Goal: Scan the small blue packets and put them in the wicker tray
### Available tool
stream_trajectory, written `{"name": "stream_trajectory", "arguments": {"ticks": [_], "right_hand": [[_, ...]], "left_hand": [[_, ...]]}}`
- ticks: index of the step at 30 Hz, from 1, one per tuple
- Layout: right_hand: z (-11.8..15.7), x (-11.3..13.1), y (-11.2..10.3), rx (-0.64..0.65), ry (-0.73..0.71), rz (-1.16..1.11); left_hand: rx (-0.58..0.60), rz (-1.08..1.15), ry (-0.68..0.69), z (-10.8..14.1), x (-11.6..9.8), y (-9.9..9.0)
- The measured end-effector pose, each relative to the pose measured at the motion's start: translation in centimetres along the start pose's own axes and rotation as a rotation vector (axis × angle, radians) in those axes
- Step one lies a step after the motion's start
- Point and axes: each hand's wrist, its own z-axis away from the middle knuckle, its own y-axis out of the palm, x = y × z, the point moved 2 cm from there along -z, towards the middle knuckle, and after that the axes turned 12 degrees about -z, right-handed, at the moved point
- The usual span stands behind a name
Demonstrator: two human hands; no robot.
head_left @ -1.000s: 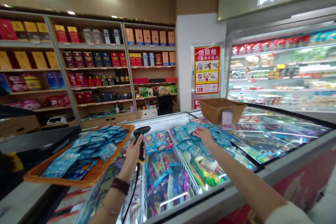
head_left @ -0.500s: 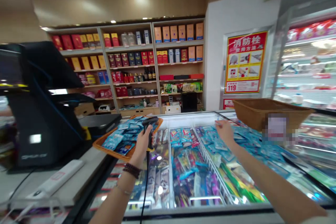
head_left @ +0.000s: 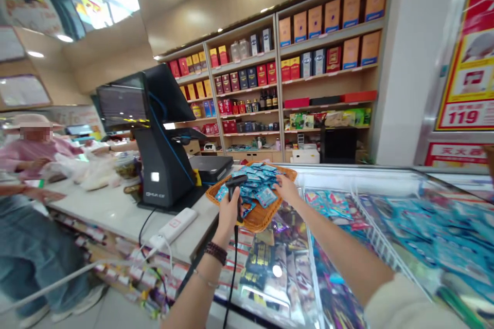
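My left hand (head_left: 230, 206) is wrapped around the handle of a black barcode scanner (head_left: 236, 182), whose cord hangs down. Its head is over the near left part of a shallow orange-brown wicker basket (head_left: 258, 220). Small blue packets (head_left: 258, 181) lie heaped in the basket. My right hand (head_left: 287, 188) reaches over the basket's right side, its fingertips at the packets. Blur and the heap hide whether those fingers grip a packet. The basket sits over the left end of a glass-topped freezer (head_left: 266, 247), beside the counter.
A checkout terminal (head_left: 164, 164) and a white power strip (head_left: 173, 227) stand on the pale counter (head_left: 104, 204). Across the counter at left is a person in pink (head_left: 64, 146) near plastic bags (head_left: 94, 170). More blue packets (head_left: 436, 231) lie at right. Shelves (head_left: 247, 105) line the back.
The view has swung left, bringing in the counter and a person. My right hand has moved left from above the freezer's packets to the basket. My left hand still grips the scanner.
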Motion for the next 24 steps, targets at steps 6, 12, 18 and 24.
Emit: {"name": "stream_trajectory", "arguments": {"ticks": [6,12,18,24], "right_hand": [[-0.4,0.0,3.8,0.288,-0.039,0.275],[0.3,1.7,3.2,0.379,-0.270,0.500],[1.5,3.6,1.1,0.236,-0.256,0.508],[3.0,1.6,-3.1,-0.134,0.095,0.017]], "left_hand": [[-0.009,-0.008,-0.004,-1.0,3.2,0.4],[-0.036,-0.028,-0.001,-0.8,3.3,0.5],[0.012,-0.085,-0.011,0.9,2.3,1.0],[0.145,-0.075,0.007,3.3,1.0,3.6]]}}
